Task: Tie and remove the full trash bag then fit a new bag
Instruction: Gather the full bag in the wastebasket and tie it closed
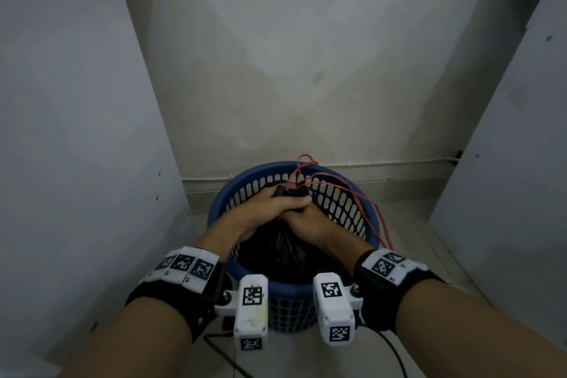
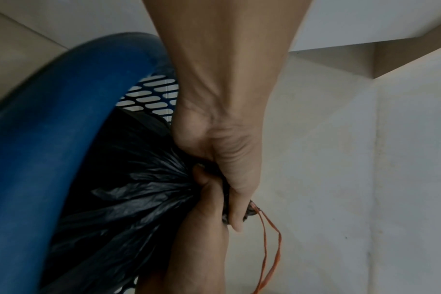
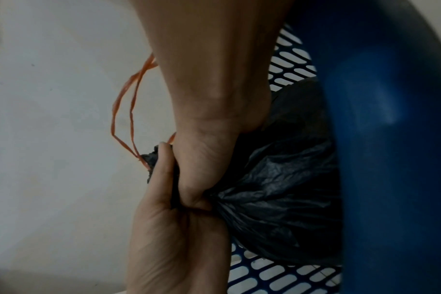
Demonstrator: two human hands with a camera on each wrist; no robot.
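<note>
A black trash bag [image 1: 280, 247] sits inside a round blue slotted basket [image 1: 343, 193] on the floor. Its top is gathered into a tight neck above the basket. My left hand [image 1: 267, 202] and right hand [image 1: 306, 221] both grip that neck, pressed against each other, the left a little above. Orange drawstring loops [image 1: 346, 190] stick out of the neck and trail over the basket's far right rim. The left wrist view shows my left hand [image 2: 222, 159] squeezing the bag [image 2: 129, 199], with the drawstring [image 2: 272, 248] hanging free. The right wrist view shows my right hand [image 3: 207, 155] on the bag [image 3: 277, 189].
The basket stands in a narrow recess. Pale panels close it in on the left [image 1: 76, 132] and right [image 1: 506, 163], with a stained wall [image 1: 291, 70] behind. A black cable [image 1: 221, 344] lies on the floor near my wrists.
</note>
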